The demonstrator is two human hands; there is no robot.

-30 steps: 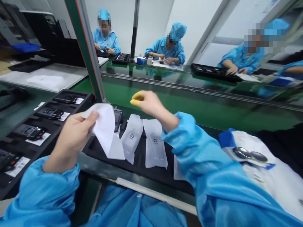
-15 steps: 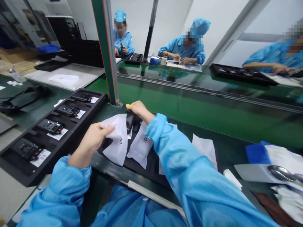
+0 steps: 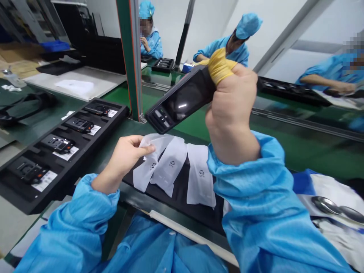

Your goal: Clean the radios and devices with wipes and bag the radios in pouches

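Observation:
My right hand (image 3: 231, 102), with yellow finger covers on its fingertips, is closed around one end of a black handheld device (image 3: 184, 98). The device is raised and tilted, its dark glossy screen and a few buttons facing me. My left hand (image 3: 126, 155) pinches the upper edge of a white translucent pouch (image 3: 142, 180) between thumb and fingers. That pouch lies over the left end of a black foam tray (image 3: 178, 189). Beside it in the tray lie a second pouch (image 3: 170, 167) and a third pouch (image 3: 201, 176), both printed with a recycling mark.
On my left a long black tray (image 3: 17, 193) holds several black devices with white labels. A green post (image 3: 129, 57) rises behind the tray. White cloths (image 3: 331, 189) and a grey metal-trimmed object (image 3: 325, 204) lie at right. Co-workers in blue sit across the green bench.
My right hand has lifted the black device up out of the tray, towards me and to the right. My left hand keeps its pinch on the pouch and has shifted slightly right.

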